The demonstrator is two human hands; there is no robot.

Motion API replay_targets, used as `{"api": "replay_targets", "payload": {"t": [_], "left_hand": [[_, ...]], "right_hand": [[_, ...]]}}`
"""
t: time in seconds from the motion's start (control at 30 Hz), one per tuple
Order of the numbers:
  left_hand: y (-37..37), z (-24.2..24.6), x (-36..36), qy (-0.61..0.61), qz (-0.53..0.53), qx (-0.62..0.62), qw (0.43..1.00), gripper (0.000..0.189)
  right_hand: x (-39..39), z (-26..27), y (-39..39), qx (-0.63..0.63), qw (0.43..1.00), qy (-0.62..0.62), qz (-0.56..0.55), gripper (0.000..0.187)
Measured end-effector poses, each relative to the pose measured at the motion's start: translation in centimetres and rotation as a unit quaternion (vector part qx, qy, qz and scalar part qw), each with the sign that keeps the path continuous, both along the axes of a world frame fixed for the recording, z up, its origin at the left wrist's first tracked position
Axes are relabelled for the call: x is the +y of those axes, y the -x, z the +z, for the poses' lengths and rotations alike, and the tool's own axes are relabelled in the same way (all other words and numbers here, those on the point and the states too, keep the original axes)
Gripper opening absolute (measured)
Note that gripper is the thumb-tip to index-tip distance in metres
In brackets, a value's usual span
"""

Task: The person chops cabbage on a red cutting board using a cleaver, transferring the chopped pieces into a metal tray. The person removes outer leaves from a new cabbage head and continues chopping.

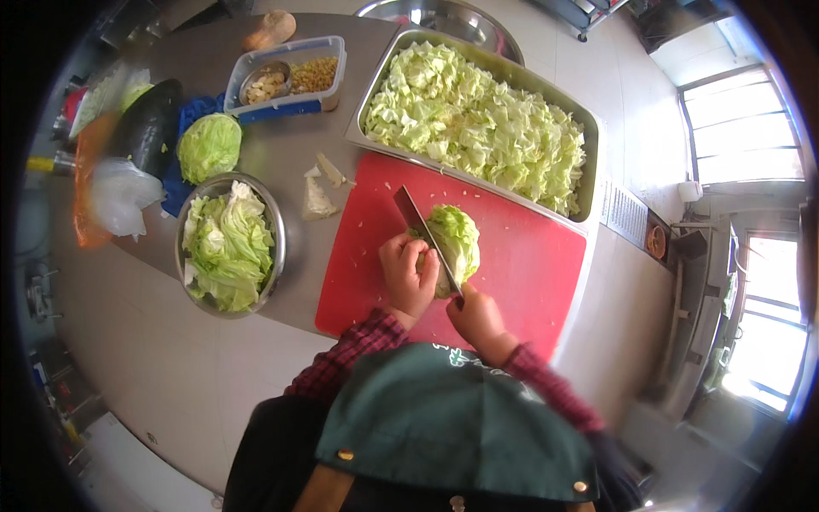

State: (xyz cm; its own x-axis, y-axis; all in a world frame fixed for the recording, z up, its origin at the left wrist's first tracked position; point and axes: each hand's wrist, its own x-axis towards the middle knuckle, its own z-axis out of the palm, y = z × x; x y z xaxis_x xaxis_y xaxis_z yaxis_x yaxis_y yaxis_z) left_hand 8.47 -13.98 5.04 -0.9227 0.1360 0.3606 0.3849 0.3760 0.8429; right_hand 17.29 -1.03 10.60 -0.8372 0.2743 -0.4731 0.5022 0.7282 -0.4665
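Note:
My right hand (pixel 481 320) grips the handle of a broad kitchen knife (pixel 423 228). The blade points away and to the left, its edge down against a piece of lettuce (pixel 464 240) on a red cutting board (pixel 524 275). To the left of the blade, my left hand (pixel 409 275) has its fingers curled over the lettuce, holding it and hiding part of it. Most of the visible lettuce is to the right of the blade. Small pale bits are scattered over the board.
Behind the board, a steel tray (pixel 593 166) holds chopped lettuce (pixel 473 121). At left are a steel bowl (pixel 279 243) of leaves, a lettuce head (pixel 210 148), pale scraps (pixel 318 201) and a plastic bag (pixel 125 195). Farther back are a plastic container (pixel 333 96) and a large basin (pixel 499 35).

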Motion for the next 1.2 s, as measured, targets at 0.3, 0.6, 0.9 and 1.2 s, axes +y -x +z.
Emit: {"api": "replay_targets", "payload": {"t": [0.3, 0.6, 0.9, 1.2], "left_hand": [[-1.9, 0.2, -3.0, 0.023, -0.046, 0.025, 0.998, 0.035], [-5.1, 0.7, -6.7, -0.066, -0.059, -0.265, 0.96, 0.086], [3.3, 1.2, -6.3, -0.18, -0.034, -0.313, 0.932, 0.072], [7.0, 3.4, -2.2, 0.212, -0.152, 0.146, 0.954, 0.06]], "right_hand": [[0.6, -0.6, -3.4, 0.123, 0.991, 0.036, -0.038, 0.023], [5.5, 2.0, -14.3, 0.242, 0.941, 0.039, -0.233, 0.01], [5.9, 0.5, -21.7, 0.187, 0.828, 0.213, -0.485, 0.011], [7.9, -1.6, -27.8, 0.049, 0.967, 0.089, -0.232, 0.023]]}}
